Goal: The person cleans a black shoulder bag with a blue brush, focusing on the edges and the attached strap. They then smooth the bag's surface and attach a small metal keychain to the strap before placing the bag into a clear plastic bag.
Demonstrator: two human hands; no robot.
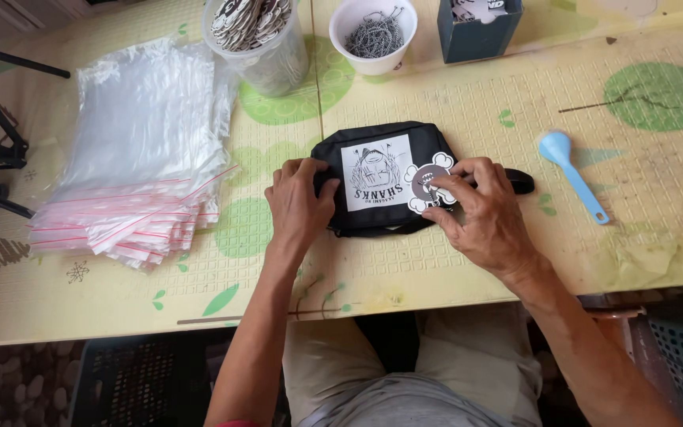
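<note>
A small black pouch (385, 138) with a white printed picture panel lies on the table in front of me. My left hand (298, 202) presses on its left end, fingers curled over the edge. My right hand (480, 213) pinches a flat white-and-brown charm (427, 183) shaped like a skull with crossbones, held against the pouch's right end by its zipper side. The pouch's black strap (520, 182) sticks out to the right behind my fingers.
A stack of clear zip bags with red strips (140, 150) lies at the left. At the back stand a clear tub of charms (258, 35), a white cup of ball chains (373, 35) and a dark box (476, 28). A blue spoon (571, 170) lies right.
</note>
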